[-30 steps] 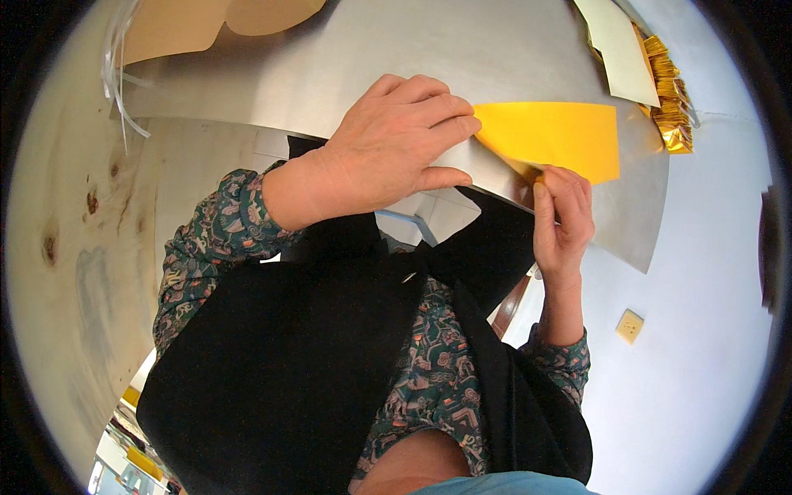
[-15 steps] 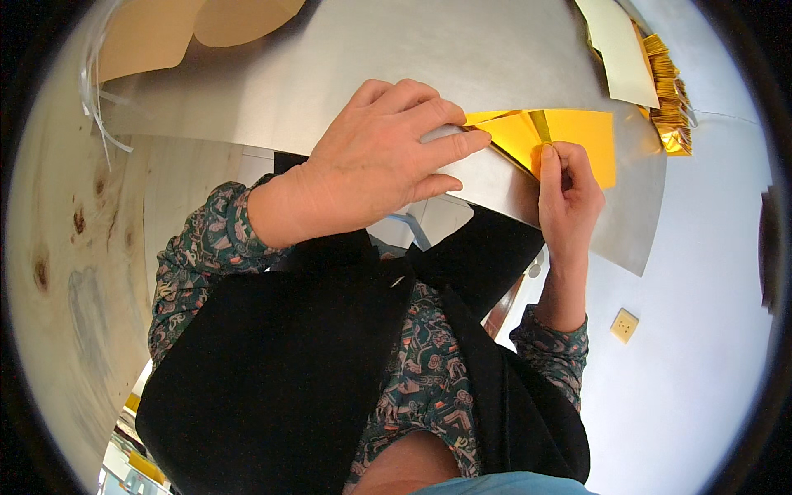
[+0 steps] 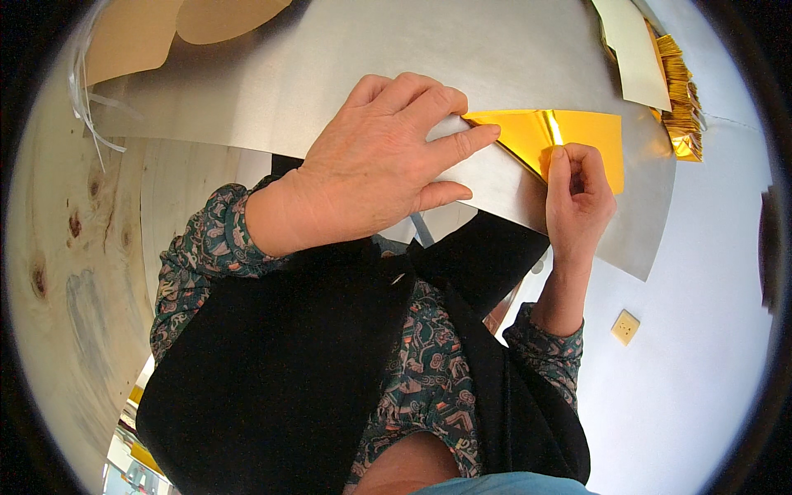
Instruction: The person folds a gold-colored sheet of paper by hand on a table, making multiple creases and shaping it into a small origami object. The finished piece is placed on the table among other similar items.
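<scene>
A shiny gold foil paper (image 3: 590, 140) lies partly folded on the grey metal tabletop (image 3: 495, 58), close to its near edge. My right hand (image 3: 582, 194) pinches the paper's near edge between thumb and forefinger, at the lower end of a bright raised crease. At the paper's left corner rests my left hand (image 3: 396, 153), its fingers spread and the fingertips touching the foil. The left palm hides part of the tabletop edge.
A thick stack of gold paper (image 3: 681, 99), partly under a cream card (image 3: 631, 54), stands at the far right. Brown cardboard (image 3: 132, 37) and white plastic strips (image 3: 82, 107) are at the far left. A wall socket (image 3: 625, 327) shows on the right.
The crease by my right fingers now stands out brighter, and the foil left of it looks flatter. My right hand remains pinching; the left stays on the corner.
</scene>
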`<state>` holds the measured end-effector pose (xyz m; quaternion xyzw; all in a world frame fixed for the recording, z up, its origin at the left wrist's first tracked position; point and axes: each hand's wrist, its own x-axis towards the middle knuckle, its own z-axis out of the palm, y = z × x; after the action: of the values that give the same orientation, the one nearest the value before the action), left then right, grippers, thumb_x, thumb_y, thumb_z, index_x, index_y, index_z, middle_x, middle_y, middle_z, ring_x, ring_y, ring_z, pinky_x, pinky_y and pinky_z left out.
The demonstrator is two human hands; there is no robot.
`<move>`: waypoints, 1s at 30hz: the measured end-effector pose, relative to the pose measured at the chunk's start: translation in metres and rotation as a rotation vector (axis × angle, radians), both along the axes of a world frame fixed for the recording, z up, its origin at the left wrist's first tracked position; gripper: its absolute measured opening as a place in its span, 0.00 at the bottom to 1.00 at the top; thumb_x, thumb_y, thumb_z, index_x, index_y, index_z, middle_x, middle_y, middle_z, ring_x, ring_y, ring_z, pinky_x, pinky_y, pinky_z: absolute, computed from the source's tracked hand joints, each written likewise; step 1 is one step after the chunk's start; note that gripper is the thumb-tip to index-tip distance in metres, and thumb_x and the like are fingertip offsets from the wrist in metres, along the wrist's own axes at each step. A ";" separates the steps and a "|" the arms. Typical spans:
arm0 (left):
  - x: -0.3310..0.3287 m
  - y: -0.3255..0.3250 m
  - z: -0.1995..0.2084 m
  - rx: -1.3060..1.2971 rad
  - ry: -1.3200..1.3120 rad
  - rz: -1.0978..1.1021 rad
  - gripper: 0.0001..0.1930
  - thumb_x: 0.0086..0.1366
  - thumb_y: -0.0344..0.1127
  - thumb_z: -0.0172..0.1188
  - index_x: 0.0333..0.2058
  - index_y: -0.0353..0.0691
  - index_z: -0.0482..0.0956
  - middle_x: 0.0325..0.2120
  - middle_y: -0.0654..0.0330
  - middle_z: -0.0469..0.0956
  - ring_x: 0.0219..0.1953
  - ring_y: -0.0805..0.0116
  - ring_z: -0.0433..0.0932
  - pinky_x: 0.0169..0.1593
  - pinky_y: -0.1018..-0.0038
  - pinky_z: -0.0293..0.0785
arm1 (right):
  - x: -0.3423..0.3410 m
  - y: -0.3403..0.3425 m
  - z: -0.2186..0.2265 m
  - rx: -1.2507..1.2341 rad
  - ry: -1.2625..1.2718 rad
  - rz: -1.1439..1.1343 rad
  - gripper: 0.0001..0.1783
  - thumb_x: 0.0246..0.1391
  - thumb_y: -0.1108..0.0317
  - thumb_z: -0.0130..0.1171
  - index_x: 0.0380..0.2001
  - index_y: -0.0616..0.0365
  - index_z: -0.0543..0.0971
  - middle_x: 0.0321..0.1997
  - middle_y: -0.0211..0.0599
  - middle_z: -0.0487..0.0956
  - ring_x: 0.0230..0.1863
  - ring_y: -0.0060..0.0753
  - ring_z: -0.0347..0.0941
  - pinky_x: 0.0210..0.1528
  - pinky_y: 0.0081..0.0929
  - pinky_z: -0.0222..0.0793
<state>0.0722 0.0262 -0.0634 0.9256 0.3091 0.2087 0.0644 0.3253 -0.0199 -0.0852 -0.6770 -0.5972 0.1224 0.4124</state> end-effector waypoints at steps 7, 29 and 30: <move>0.000 0.000 0.000 -0.011 -0.014 0.005 0.29 0.59 0.52 0.68 0.56 0.48 0.79 0.48 0.63 0.72 0.55 0.64 0.68 0.55 0.65 0.64 | -0.002 -0.001 0.001 -0.022 -0.057 -0.022 0.05 0.62 0.71 0.63 0.31 0.59 0.79 0.22 0.25 0.75 0.24 0.11 0.66 0.27 0.13 0.64; -0.001 0.001 -0.001 -0.064 -0.013 0.013 0.36 0.52 0.51 0.70 0.62 0.50 0.76 0.49 0.62 0.71 0.51 0.60 0.67 0.51 0.64 0.63 | -0.006 -0.004 0.002 -0.050 0.027 -0.032 0.04 0.62 0.73 0.62 0.33 0.61 0.79 0.24 0.26 0.78 0.26 0.11 0.70 0.30 0.12 0.66; -0.002 0.001 -0.001 -0.044 0.030 0.018 0.37 0.52 0.51 0.70 0.62 0.50 0.76 0.49 0.62 0.71 0.51 0.59 0.67 0.51 0.64 0.63 | -0.006 -0.004 0.002 -0.053 0.030 -0.035 0.04 0.62 0.73 0.62 0.33 0.61 0.79 0.25 0.26 0.78 0.26 0.11 0.70 0.30 0.12 0.67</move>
<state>0.0706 0.0271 -0.0644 0.9240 0.3231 0.1887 0.0784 0.3195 -0.0235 -0.0836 -0.6960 -0.5756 0.1412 0.4054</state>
